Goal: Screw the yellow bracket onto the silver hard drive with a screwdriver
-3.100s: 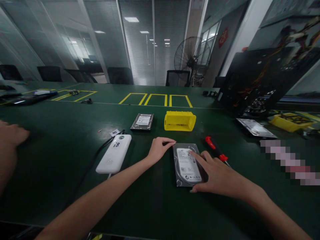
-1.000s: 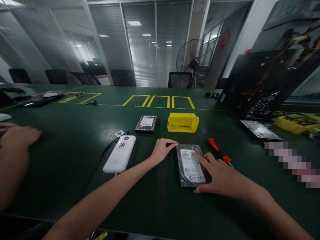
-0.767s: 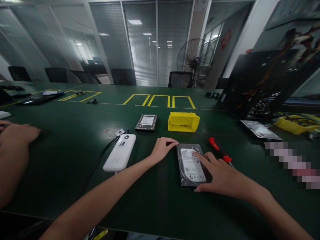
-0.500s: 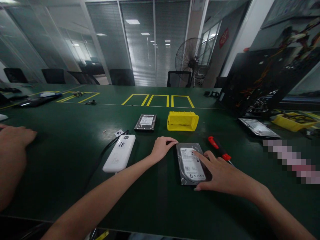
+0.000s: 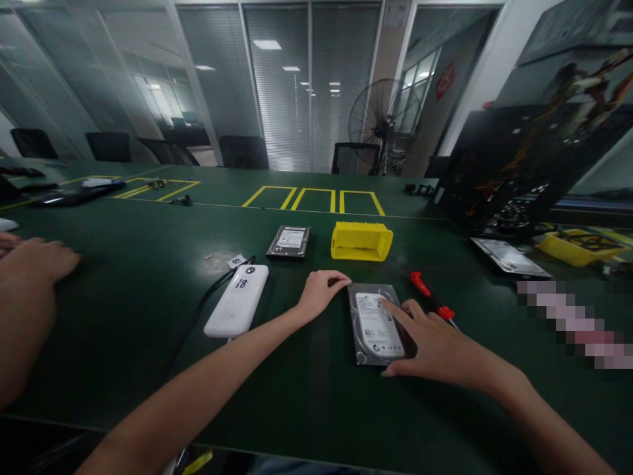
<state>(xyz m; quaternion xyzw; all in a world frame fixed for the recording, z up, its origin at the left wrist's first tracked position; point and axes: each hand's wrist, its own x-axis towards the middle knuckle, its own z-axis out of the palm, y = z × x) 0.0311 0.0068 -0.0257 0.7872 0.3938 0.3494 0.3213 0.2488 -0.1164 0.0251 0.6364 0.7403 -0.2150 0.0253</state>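
On the near part of the green desk, right of centre, two hands work at one drive. The left hand has thumb and fingertip together at its far left corner; whether something tiny is pinched there I cannot tell. The right hand has finger and thumb spread apart, one fingertip on the label, the thumb at the near right edge.

The drive lies flat, label up, its long axis running near to far, the far end leaning slightly left. The label's head is at the far end.

Just right of it lies one screwdriver, its red and black handle pointing far left. Two bins show: an upright-walled yellow one beyond the drive, opening facing near, and a second bin at far right with cables. A second drive lies left of the first bin; a third lies right, near the dark case.

To the left lie one white power bank and, at the edge, another person's hand. Farther off are three taped outlines in a row.
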